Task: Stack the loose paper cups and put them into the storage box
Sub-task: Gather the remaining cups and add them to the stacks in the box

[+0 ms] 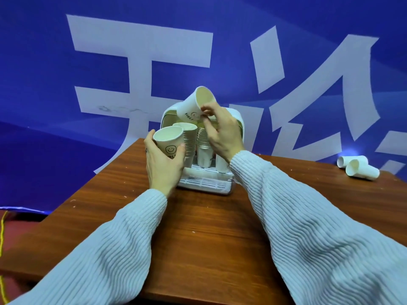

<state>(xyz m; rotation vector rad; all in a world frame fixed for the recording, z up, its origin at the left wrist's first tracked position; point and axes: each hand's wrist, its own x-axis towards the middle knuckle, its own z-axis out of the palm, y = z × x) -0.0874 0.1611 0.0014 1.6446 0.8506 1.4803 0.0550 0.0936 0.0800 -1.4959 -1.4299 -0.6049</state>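
Note:
A white storage box [204, 183] with a raised lid stands at the table's far middle. Inside it stand stacks of white paper cups [189, 139]. My left hand [164, 161] grips an upright cup with a smiley face [169, 142] just left of the box. My right hand [222, 132] pinches the rim of a second cup [193, 104], tilted with its mouth facing up and right, above the stacks. Two loose cups [359, 169] lie on their sides at the table's far right.
The brown wooden table [198, 227] has its left edge running diagonally near my left arm. A blue banner with large white characters hangs behind the table. A yellow cord lies on the red floor at the lower left.

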